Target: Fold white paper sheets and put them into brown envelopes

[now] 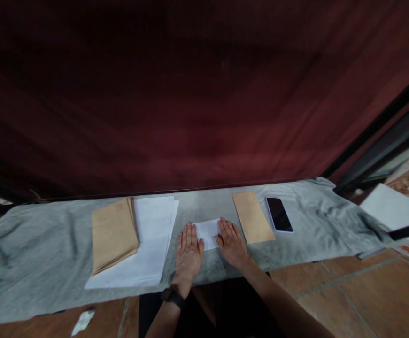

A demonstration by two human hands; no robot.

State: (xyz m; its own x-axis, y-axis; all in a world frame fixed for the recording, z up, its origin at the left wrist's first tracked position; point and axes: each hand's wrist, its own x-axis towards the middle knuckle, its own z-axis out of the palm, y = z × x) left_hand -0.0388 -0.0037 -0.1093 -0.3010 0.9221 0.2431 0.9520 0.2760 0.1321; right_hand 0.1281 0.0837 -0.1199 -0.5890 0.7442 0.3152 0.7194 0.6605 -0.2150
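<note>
A small folded white paper (208, 232) lies on the grey cloth (49, 253) in front of me. My left hand (188, 251) lies flat with its fingers stretched out, covering the paper's left edge. My right hand (231, 241) lies flat too, fingers together, on the paper's right edge. Both hands press down and hold nothing. A black watch (172, 296) is on my left wrist.
A stack of brown envelopes (113, 233) lies on a stack of white sheets (151, 244) to the left. One brown envelope (252, 217) and a black phone (279, 214) lie to the right. A dark red curtain (204, 94) hangs behind. The floor has brown tiles (366, 295).
</note>
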